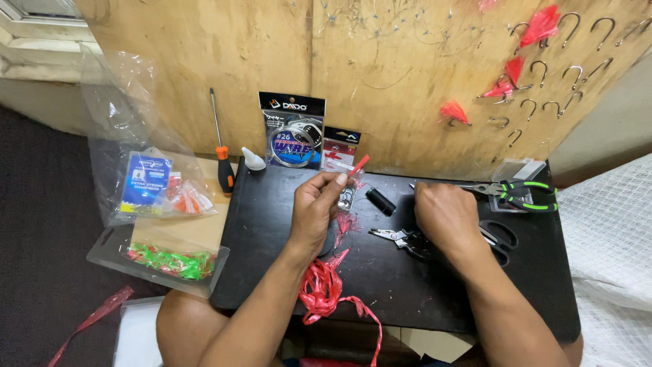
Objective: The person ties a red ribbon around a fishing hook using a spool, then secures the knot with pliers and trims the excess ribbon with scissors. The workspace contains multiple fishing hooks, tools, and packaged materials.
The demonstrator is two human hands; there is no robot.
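In progress: left hand (314, 207) pinches a red strip (358, 165) beside hooks (346, 198); right hand (445, 216), seemingly closed empty, rests near pliers (401, 237); finished red-tufted hooks (506, 85) hang above the bench (407, 285).

The board (407, 285) lay on the person's lap. Left of it sat a screwdriver (221, 153); on its far right corner, pliers (519, 194); behind it, a plywood panel (380, 68).

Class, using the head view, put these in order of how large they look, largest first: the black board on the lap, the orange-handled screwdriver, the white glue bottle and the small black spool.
1. Black board, by far the largest.
2. Orange-handled screwdriver.
3 and 4. White glue bottle and small black spool: these look alike in size, so I leave them unranked.
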